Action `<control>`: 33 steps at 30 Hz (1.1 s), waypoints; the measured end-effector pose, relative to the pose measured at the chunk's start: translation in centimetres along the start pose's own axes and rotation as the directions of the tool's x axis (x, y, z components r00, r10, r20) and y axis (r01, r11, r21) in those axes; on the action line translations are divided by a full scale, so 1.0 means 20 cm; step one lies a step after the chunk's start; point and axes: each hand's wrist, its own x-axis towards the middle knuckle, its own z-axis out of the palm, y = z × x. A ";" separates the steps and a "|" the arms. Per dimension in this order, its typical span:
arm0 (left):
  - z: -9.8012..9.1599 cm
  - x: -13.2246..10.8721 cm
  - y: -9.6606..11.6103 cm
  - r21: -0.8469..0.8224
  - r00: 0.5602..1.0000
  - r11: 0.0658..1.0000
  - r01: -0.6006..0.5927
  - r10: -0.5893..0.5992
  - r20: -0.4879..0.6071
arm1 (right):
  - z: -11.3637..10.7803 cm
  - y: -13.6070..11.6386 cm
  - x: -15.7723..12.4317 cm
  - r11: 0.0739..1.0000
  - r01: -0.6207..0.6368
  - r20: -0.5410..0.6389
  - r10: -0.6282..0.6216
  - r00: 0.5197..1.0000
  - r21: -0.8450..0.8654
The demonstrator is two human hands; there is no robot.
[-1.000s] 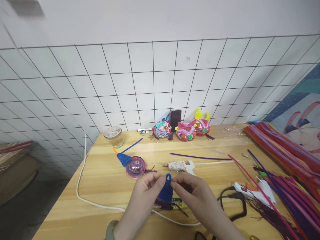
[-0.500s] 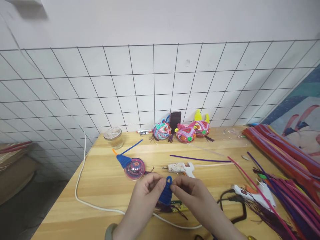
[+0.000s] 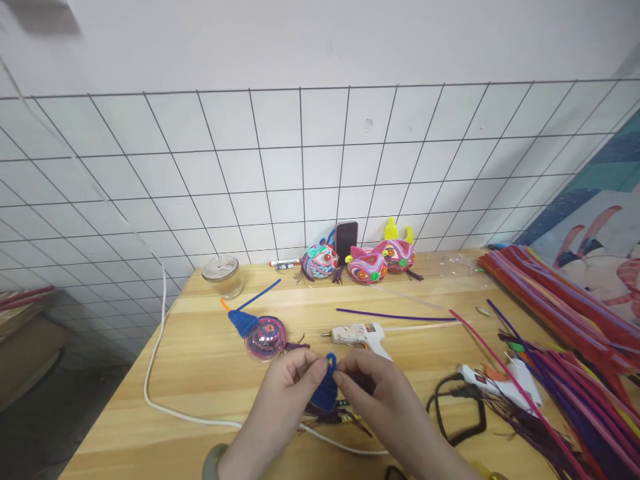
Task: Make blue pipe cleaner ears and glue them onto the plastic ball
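A blue triangular piece of wound pipe cleaner [image 3: 326, 392], with a small loop at its top, is held upright between both hands. My left hand [image 3: 286, 393] pinches its upper left edge between thumb and fingers. On the other side, my right hand [image 3: 381, 390] grips the edge just below the loop with thumb and forefinger. A similar blue triangle [image 3: 243, 324] lies further left, against a round pink and purple ornament [image 3: 267, 337] under a clear dome. Dark strands and something yellow, partly hidden, lie beneath my hands.
A white glue gun [image 3: 356, 333] lies beyond my hands, and a second glue gun [image 3: 505, 385] lies right. Bundled pipe cleaners [image 3: 555, 300] cover the right side. Several finished ornaments [image 3: 367, 265], a phone [image 3: 347, 242] and a jar [image 3: 223, 277] stand at the back. A white cable [image 3: 155, 347] crosses the table.
The whole view has shifted slightly, so things sit a little further left. Both hands keep their pinch on the blue pipe-cleaner triangle, its loop now looking narrower.
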 end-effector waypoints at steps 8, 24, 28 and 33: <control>-0.02 0.00 -0.01 0.033 1.000 0.999 -0.005 0.006 -0.031 | -0.01 0.00 0.01 0.993 -0.055 0.016 0.053 0.998 0.105; 0.00 0.00 0.00 0.023 0.999 0.999 0.040 -0.039 -0.029 | -0.01 0.01 0.02 0.947 -0.114 0.076 0.096 0.993 0.299; -0.01 0.00 -0.02 -0.031 0.998 0.999 0.043 -0.044 -0.045 | -0.02 0.00 0.02 0.953 -0.101 0.082 0.080 0.993 0.287; -0.02 0.01 -0.02 -0.068 0.997 0.996 0.051 -0.055 -0.055 | -0.04 -0.01 0.02 0.958 -0.128 0.094 0.107 0.990 0.256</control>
